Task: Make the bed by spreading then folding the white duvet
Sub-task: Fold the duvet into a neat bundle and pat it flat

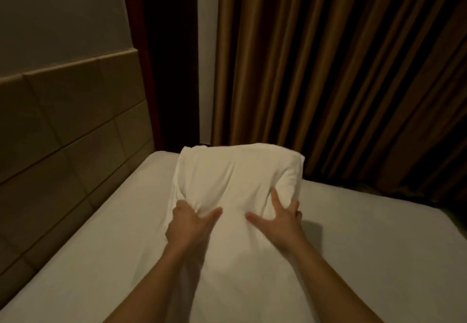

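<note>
White duvet [235,178], bundled into a plump fold, stands on the bed [366,247] near its far edge. Left hand [188,224] grips its left side; right hand [280,219] grips its right side, fingers spread.

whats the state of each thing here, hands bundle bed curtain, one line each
white bundle: bunched, plump, held up on the bed, not spread
left hand: grips the bundle's lower left, fingers dug into the cloth
right hand: holds the bundle's lower right, fingers spread and curled round its edge
bed sheet: white, flat, smooth
curtain: brown, drawn, hanging in pleats
headboard: padded panels, upright beside the bed
</note>
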`<action>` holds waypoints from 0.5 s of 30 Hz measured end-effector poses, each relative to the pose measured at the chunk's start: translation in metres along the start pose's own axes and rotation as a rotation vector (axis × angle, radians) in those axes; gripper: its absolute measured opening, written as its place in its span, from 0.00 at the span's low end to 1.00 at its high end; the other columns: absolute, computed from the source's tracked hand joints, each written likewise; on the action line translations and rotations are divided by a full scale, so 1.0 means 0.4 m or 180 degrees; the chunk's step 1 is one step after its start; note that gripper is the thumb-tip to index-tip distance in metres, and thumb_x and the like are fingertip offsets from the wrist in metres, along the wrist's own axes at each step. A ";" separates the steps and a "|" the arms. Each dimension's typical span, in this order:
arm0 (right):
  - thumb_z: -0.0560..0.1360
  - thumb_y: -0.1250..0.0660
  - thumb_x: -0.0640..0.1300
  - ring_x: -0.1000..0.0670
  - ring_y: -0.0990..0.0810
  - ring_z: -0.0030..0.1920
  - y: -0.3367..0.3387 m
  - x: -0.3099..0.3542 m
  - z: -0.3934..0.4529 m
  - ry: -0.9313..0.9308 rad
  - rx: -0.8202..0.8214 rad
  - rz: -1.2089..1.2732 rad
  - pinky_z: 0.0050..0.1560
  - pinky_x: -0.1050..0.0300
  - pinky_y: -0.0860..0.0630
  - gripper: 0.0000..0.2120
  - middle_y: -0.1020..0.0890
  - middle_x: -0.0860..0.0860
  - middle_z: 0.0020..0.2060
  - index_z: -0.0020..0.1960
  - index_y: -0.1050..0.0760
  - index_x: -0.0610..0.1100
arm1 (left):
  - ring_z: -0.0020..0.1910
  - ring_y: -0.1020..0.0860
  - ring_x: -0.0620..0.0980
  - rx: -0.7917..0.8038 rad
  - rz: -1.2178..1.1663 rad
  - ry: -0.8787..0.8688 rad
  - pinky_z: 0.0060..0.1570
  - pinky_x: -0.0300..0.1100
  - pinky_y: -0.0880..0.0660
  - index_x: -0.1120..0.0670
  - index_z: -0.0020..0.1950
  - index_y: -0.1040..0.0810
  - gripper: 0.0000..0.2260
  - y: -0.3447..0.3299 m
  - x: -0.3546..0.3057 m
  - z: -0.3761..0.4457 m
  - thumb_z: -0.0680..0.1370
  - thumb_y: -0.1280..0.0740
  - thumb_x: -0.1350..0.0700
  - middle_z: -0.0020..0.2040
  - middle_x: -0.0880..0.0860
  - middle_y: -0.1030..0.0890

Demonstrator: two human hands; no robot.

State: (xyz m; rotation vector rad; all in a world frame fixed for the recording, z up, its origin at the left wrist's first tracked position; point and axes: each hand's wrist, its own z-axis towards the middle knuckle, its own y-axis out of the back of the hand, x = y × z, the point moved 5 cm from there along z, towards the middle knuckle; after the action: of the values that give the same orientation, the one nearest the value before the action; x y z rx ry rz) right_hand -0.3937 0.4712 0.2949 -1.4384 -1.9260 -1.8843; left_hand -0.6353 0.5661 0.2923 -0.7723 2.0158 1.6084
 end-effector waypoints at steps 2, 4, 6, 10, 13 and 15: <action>0.65 0.41 0.82 0.34 0.62 0.79 -0.109 -0.123 -0.006 -0.0304 0.0497 -0.0198 0.78 0.35 0.53 0.51 0.69 0.52 0.79 0.77 0.66 0.69 | 0.70 0.33 0.60 0.0267 0.0597 0.0058 0.64 0.60 0.29 0.55 0.75 0.43 0.55 -0.113 0.052 -0.032 0.62 0.40 0.18 0.72 0.56 0.35; 0.68 0.50 0.82 0.33 0.64 0.79 -0.179 -0.194 -0.009 -0.0533 0.0660 -0.0320 0.77 0.34 0.58 0.45 0.68 0.52 0.80 0.76 0.69 0.69 | 0.75 0.42 0.59 0.0309 0.0939 0.0039 0.67 0.62 0.35 0.51 0.81 0.54 0.57 -0.180 0.074 -0.048 0.62 0.46 0.16 0.78 0.54 0.44; 0.68 0.53 0.82 0.33 0.62 0.79 -0.178 -0.209 -0.005 -0.0556 0.0537 -0.0328 0.76 0.33 0.58 0.43 0.66 0.55 0.80 0.76 0.67 0.71 | 0.79 0.52 0.60 0.0338 0.1120 -0.0200 0.71 0.65 0.44 0.45 0.81 0.64 0.55 -0.196 0.051 -0.039 0.65 0.48 0.17 0.82 0.53 0.56; 0.70 0.53 0.81 0.41 0.65 0.80 -0.146 -0.150 0.043 0.0054 0.0418 -0.0453 0.76 0.32 0.57 0.40 0.68 0.62 0.78 0.74 0.69 0.73 | 0.79 0.66 0.62 0.0345 0.1348 -0.0966 0.71 0.73 0.53 0.37 0.79 0.67 0.46 -0.180 -0.052 0.034 0.70 0.50 0.19 0.81 0.47 0.68; 0.70 0.54 0.81 0.43 0.66 0.80 -0.171 -0.091 0.071 0.0219 0.0384 -0.0591 0.75 0.29 0.57 0.41 0.69 0.63 0.78 0.77 0.66 0.70 | 0.79 0.61 0.66 0.0300 0.1055 -0.0352 0.69 0.77 0.48 0.37 0.79 0.65 0.50 -0.189 -0.031 0.107 0.66 0.46 0.18 0.82 0.48 0.64; 0.70 0.55 0.82 0.42 0.67 0.80 -0.201 -0.095 0.077 0.0068 0.0332 -0.0689 0.74 0.27 0.56 0.41 0.69 0.62 0.78 0.76 0.67 0.71 | 0.78 0.50 0.66 0.0333 0.0737 0.0303 0.70 0.73 0.42 0.41 0.81 0.61 0.57 -0.205 0.024 0.116 0.61 0.44 0.16 0.82 0.56 0.51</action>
State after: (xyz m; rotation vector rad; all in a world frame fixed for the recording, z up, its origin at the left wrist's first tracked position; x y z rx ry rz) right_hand -0.4083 0.4921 0.2044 -1.2196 -2.2123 -1.8404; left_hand -0.5878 0.5963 0.2164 -0.6057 2.3094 1.5991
